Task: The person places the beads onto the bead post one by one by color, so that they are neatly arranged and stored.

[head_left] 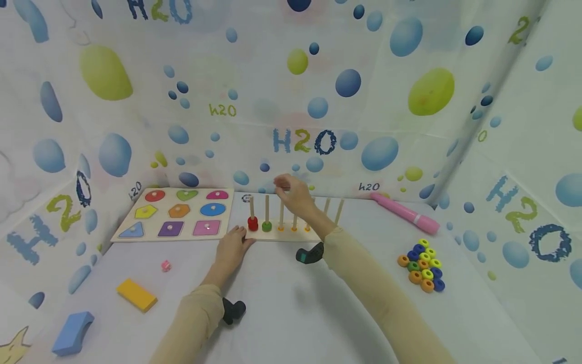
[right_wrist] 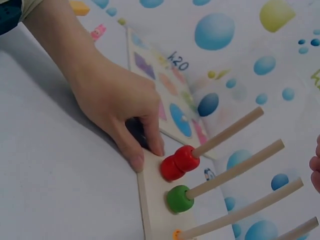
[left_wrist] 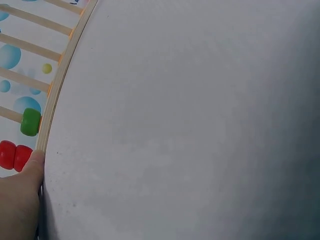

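A wooden peg board with a row of upright pegs stands in front of me. Two red beads are stacked on its leftmost peg, and one green bead sits on the peg beside them. My left hand grips the board's left end, thumb at the front edge. Above the pegs, my right hand is raised with bent fingers, near the third peg's top. Only its fingertips show in the right wrist view. Whether it holds anything is hidden.
A shape puzzle board lies back left. Loose coloured beads and a pink marker-like stick lie to the right. At left are a small pink cube, a yellow block and a blue arched block.
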`<state>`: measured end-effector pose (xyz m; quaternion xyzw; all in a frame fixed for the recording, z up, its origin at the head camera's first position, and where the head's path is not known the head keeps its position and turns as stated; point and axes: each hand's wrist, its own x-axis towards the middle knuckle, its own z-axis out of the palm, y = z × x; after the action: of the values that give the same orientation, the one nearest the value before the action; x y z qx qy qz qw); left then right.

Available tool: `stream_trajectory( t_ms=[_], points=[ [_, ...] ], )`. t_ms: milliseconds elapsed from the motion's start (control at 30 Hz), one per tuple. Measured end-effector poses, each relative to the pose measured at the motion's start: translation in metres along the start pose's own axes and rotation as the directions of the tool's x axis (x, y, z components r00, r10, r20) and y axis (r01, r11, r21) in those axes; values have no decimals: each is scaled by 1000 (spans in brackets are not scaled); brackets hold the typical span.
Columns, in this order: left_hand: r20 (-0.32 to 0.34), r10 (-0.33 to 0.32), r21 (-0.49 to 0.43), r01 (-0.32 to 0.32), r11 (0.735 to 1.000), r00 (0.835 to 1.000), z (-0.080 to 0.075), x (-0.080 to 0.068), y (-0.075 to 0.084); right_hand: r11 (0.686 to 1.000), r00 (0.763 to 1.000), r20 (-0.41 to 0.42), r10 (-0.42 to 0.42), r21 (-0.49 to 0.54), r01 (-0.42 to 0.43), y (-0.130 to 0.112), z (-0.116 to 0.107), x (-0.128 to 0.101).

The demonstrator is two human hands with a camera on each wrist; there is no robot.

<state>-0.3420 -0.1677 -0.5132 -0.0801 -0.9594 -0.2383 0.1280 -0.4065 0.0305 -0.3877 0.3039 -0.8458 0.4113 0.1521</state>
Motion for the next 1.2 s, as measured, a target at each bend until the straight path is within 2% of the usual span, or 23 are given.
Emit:
stream_trajectory(
  t_ms=[233, 400, 633, 1000, 1200],
  points=[
    [3, 6, 4, -6, 1000, 1000, 1, 2, 3, 998, 998, -62, -25, 59, 28, 12, -21, -8],
    [21, 1, 13, -2, 1000, 1000, 3, 1, 2, 997, 994, -98, 49, 69, -43, 21, -40, -23],
    [8, -1, 35, 1, 999, 1000, 3, -2, 0, 989, 976, -172, 131, 92, -117, 45, -72, -47],
    [11, 2, 43, -2, 999, 1000, -2, -3, 0, 967, 934, -253, 254, 95, -237, 86, -127, -108],
    [34, -8, 35, 7, 999, 999, -5, -2, 3, 951, 919, -247, 308, 84, -296, 98, -149, -141]
  ],
)
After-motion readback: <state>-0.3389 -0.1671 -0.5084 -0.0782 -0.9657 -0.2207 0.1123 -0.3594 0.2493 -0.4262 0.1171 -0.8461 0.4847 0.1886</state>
